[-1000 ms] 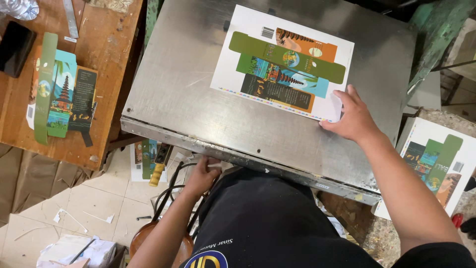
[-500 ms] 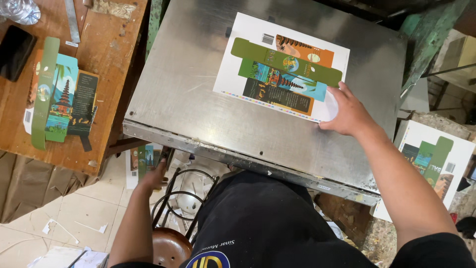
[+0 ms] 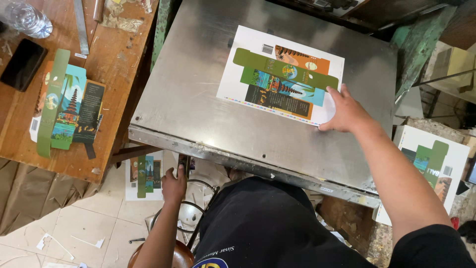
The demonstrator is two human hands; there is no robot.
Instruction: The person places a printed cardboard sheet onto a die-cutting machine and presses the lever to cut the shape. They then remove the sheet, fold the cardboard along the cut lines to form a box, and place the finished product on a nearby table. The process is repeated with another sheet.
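Under my right hand [image 3: 347,111] lies a printed carton sheet [image 3: 280,82], flat on the steel plate [image 3: 198,99]; my fingers rest together on its near right corner, pressing rather than gripping. Below the plate's front edge, my left hand [image 3: 173,184] is curled around a dark handle [image 3: 182,161]. Beyond those left fingers stands a wooden bench [image 3: 119,59] with cut carton blanks [image 3: 67,106], a phone [image 3: 22,64] and a bottle [image 3: 27,20]. Right of my right fingers sits a stack of printed sheets [image 3: 436,164]. Paper scraps litter the tiled floor [image 3: 99,218].

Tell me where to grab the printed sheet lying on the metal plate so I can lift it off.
Take the printed sheet by its near right corner, beside the right hand. It lies flat on the metal plate, so slide fingertips under that white margin from the right; that's probably easiest.
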